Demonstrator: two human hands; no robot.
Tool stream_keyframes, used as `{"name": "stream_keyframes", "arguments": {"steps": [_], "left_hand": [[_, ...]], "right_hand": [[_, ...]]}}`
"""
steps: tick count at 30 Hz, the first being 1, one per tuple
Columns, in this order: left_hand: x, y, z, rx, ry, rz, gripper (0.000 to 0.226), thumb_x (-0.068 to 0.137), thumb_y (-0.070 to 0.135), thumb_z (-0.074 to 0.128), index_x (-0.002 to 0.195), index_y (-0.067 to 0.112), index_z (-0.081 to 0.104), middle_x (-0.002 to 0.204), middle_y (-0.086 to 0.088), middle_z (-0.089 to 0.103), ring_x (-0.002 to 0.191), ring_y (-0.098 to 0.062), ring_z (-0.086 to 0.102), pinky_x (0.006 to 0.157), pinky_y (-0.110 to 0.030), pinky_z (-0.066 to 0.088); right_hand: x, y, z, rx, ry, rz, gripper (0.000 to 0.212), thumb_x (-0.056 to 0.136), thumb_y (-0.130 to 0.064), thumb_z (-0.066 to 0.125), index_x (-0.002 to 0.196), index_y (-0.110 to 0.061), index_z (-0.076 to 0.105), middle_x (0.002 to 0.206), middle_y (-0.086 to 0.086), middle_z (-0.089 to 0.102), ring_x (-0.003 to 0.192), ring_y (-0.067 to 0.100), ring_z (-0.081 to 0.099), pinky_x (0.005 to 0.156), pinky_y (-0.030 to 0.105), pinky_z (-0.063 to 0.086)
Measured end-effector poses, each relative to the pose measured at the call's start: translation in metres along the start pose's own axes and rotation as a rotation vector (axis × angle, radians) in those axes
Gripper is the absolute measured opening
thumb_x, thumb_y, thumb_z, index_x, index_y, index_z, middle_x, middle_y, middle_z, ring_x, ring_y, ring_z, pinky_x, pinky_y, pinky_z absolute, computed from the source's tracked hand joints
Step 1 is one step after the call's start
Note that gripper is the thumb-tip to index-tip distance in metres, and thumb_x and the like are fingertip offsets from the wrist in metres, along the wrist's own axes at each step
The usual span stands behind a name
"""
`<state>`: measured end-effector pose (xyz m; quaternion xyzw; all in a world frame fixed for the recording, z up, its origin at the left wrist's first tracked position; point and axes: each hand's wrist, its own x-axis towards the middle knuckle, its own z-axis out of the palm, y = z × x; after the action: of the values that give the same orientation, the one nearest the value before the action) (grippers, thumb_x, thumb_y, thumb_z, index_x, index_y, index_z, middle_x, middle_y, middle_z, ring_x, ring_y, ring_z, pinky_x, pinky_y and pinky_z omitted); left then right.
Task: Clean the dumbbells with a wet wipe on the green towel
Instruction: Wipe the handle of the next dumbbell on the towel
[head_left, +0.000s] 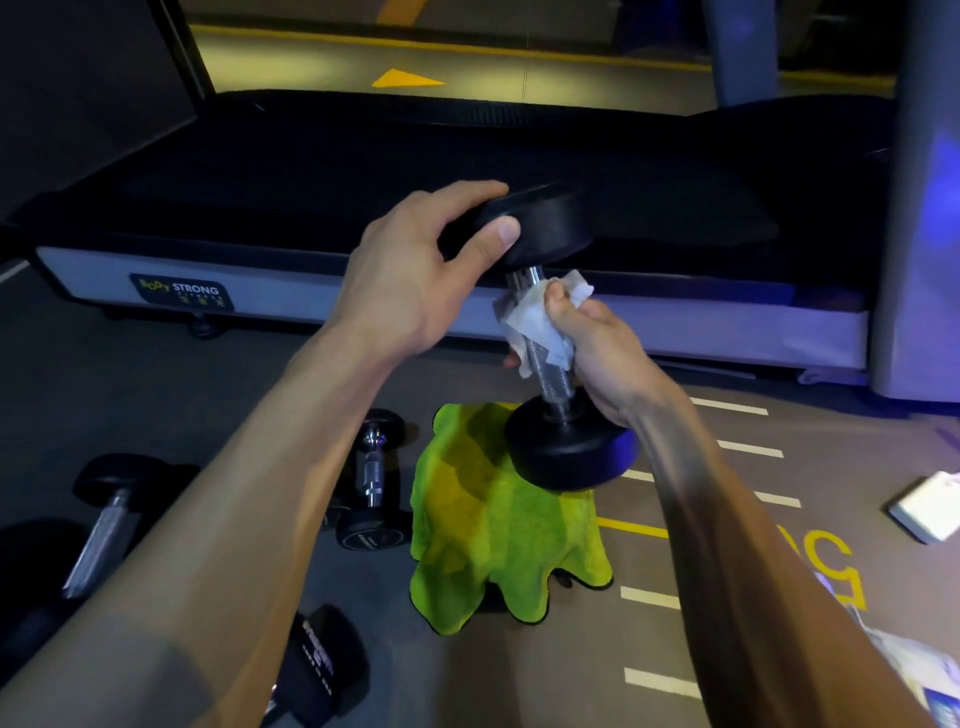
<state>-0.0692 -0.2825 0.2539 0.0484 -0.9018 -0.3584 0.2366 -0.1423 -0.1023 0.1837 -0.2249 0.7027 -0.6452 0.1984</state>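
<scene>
Held dumbbell: a black round-headed dumbbell with a knurled chrome handle (550, 332), tilted near upright in the air, its lower head above the far right part of the towel.
Left hand: the left hand (415, 280) is clamped on the upper head, thumb on its side, fingers over the top.
Right hand: the right hand (597, 348) is closed round the handle, pressing the crumpled white wet wipe (540, 317) against the chrome.
Towel: a rumpled bright green towel with a dark edge (493, 540) lies on the grey gym floor.
Left of the towel: a small black dumbbell with a chrome handle (373, 483) just beside it; another, larger one (104, 530) further left, partly hidden by the left forearm.
Behind: a grey and black treadmill deck (467, 171) runs across the view.
Right edge: a white flat packet (930, 506) on the floor, well apart from the towel.
</scene>
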Motion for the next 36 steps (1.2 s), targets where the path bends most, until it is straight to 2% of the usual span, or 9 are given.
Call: {"name": "stream_keyframes", "arguments": {"steps": [5,10,14,17,20,25,28,32,36], "left_hand": [[-0.002,-0.005,-0.001,-0.036,0.013,-0.029,0.050,0.092,0.066,0.053,0.138,0.048,0.059,0.123,0.008,0.067,0.114,-0.013,0.065,0.101,-0.042,0.053],[-0.005,0.002,-0.002,0.000,0.021,-0.020,0.046,0.097,0.060,0.055,0.140,0.047,0.058,0.122,0.009,0.063,0.116,-0.015,0.063,0.103,-0.041,0.051],[-0.007,0.005,-0.003,-0.002,0.020,-0.002,0.046,0.095,0.062,0.055,0.139,0.047,0.058,0.124,0.009,0.064,0.117,-0.015,0.063,0.103,-0.044,0.051],[-0.008,0.009,-0.003,-0.004,0.016,0.002,0.047,0.095,0.062,0.054,0.139,0.046,0.059,0.126,0.009,0.064,0.118,-0.015,0.062,0.103,-0.045,0.051],[-0.007,0.009,-0.002,-0.008,0.003,0.003,0.046,0.096,0.061,0.055,0.139,0.047,0.058,0.127,0.009,0.064,0.117,-0.015,0.062,0.103,-0.044,0.051],[-0.006,0.003,-0.004,-0.014,0.005,-0.006,0.048,0.095,0.063,0.054,0.139,0.047,0.059,0.130,0.010,0.067,0.120,-0.014,0.063,0.104,-0.042,0.051],[-0.007,0.000,-0.005,-0.030,0.003,0.007,0.048,0.094,0.062,0.055,0.139,0.046,0.059,0.129,0.011,0.067,0.120,-0.012,0.064,0.105,-0.041,0.051],[-0.006,-0.002,-0.005,-0.041,0.012,0.001,0.048,0.093,0.064,0.055,0.138,0.047,0.060,0.127,0.011,0.068,0.119,-0.012,0.065,0.104,-0.042,0.051],[-0.004,-0.002,-0.005,-0.031,0.008,0.017,0.048,0.092,0.065,0.053,0.137,0.048,0.060,0.127,0.013,0.069,0.119,-0.012,0.065,0.104,-0.043,0.051]], "right_hand": [[0.015,-0.013,0.024,-0.429,0.190,-0.219,0.028,0.100,-0.035,0.041,0.100,-0.013,0.060,0.096,0.006,0.066,0.091,0.022,0.064,0.086,0.045,0.052],[0.010,-0.016,0.058,-0.882,0.459,-0.162,0.030,0.098,-0.034,0.046,0.122,-0.018,0.053,0.106,0.006,0.061,0.091,0.037,0.062,0.071,0.040,0.047],[0.009,-0.023,0.037,-0.575,0.312,-0.151,0.019,0.098,-0.027,0.058,0.114,-0.018,0.061,0.091,0.002,0.070,0.085,0.022,0.067,0.076,0.034,0.050],[0.010,-0.021,0.018,-0.399,0.115,-0.171,0.022,0.099,-0.024,0.061,0.107,-0.006,0.069,0.096,0.003,0.076,0.091,0.016,0.069,0.086,0.036,0.051],[0.006,-0.022,0.008,-0.309,-0.008,-0.124,0.022,0.103,-0.024,0.060,0.098,-0.004,0.069,0.087,-0.002,0.071,0.083,0.007,0.062,0.081,0.030,0.048],[-0.018,-0.012,0.004,-0.444,-0.100,0.019,0.054,0.107,-0.047,0.042,0.075,-0.008,0.062,0.068,0.007,0.066,0.062,0.011,0.061,0.069,0.031,0.048],[-0.026,-0.003,-0.004,-0.707,-0.130,0.064,0.053,0.100,-0.063,0.037,0.081,-0.020,0.061,0.079,-0.001,0.068,0.076,0.018,0.062,0.083,0.038,0.050],[-0.041,0.006,-0.012,-0.950,-0.057,0.110,0.034,0.091,-0.052,0.058,0.110,-0.023,0.056,0.113,0.004,0.068,0.109,0.031,0.058,0.101,0.049,0.043],[-0.042,0.007,-0.016,-0.844,0.055,0.032,0.034,0.076,-0.044,0.078,0.098,-0.021,0.066,0.095,-0.001,0.071,0.094,0.028,0.063,0.084,0.042,0.052]]}}
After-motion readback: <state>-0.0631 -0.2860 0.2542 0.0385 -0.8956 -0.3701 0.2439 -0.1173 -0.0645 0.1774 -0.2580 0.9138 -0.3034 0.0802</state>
